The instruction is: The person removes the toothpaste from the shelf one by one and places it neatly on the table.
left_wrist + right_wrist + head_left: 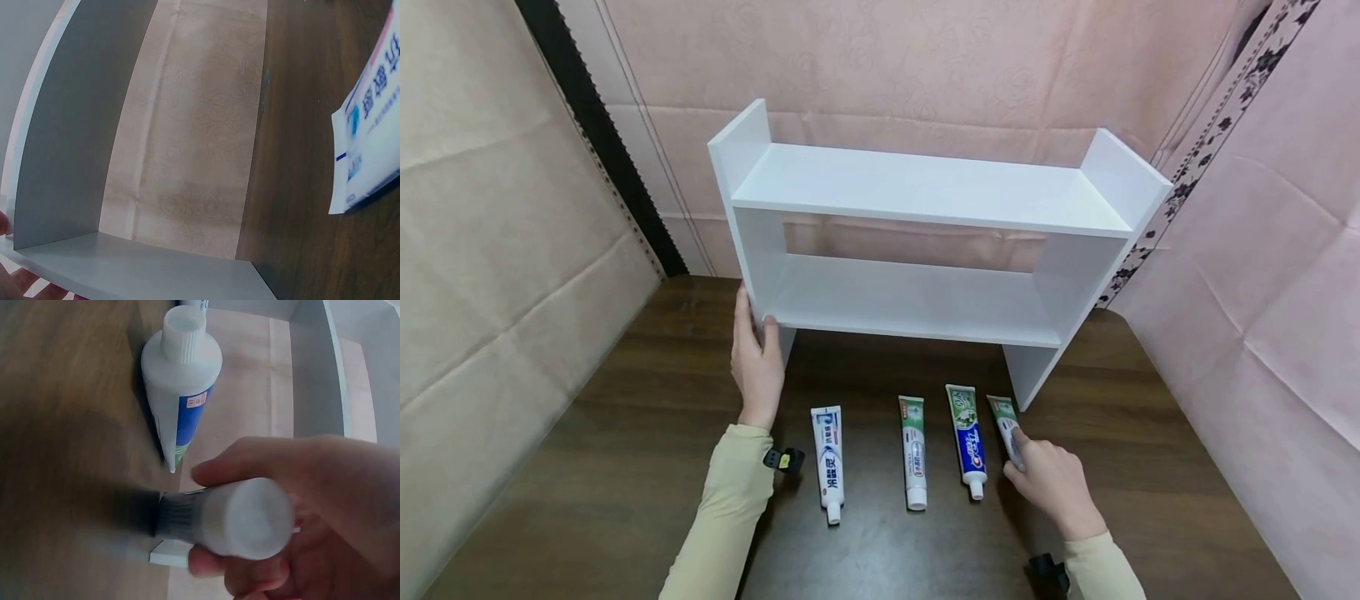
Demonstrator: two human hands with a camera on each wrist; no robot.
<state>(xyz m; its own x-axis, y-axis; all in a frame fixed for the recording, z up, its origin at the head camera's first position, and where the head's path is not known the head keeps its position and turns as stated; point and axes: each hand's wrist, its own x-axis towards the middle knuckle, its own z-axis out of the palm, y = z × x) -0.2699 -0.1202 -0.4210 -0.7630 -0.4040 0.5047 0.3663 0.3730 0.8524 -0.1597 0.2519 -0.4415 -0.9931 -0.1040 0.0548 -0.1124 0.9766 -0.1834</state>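
Observation:
A white two-tier shelf [917, 300] stands on a dark wooden table. My left hand [758, 367] grips its left side panel low down, thumb at the front edge and fingers on the outer face. At the right, my right hand [1056, 482] pinches a green-and-white toothpaste tube [1004, 425] between thumb and fingers, near the shelf's right foot. In the right wrist view this tube's white cap [259, 519] faces the camera. Just left of it lies a blue-and-green toothpaste tube [966, 437]. Another green-and-white tube [913, 450] and a white-and-blue tube [828, 462] lie farther left.
The wooden table [625, 483] extends in front of the shelf and to both sides. Pale pink cloth [925, 67] hangs behind the shelf, with more cloth walls [1247, 333] at left and right. Both shelf boards bear nothing.

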